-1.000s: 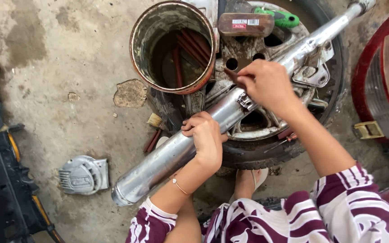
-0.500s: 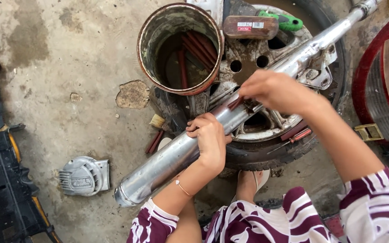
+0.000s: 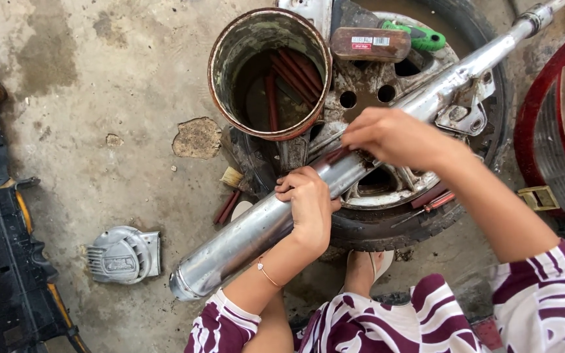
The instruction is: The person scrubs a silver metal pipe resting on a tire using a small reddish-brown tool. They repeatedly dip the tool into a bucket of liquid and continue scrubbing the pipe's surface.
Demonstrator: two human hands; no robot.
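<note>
One chrome exhaust pipe [image 3: 263, 229] lies across one wheel [image 3: 420, 189]; the left hand [image 3: 308, 206] clasps its middle, the right hand [image 3: 390, 134] pinches it, beside one rusty can [image 3: 230, 98].

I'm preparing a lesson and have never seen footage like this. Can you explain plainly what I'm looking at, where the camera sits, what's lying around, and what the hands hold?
The camera sits on a person's head, looking down at their own bare hands. The left hand grips a long silver metal exhaust pipe lying across a black tyre with a metal wheel. The right hand presses something small and reddish against the pipe; I cannot tell what. On the wheel stands a rusty round tin holding red rods. A grey ribbed metal cover lies on the concrete floor.
</note>
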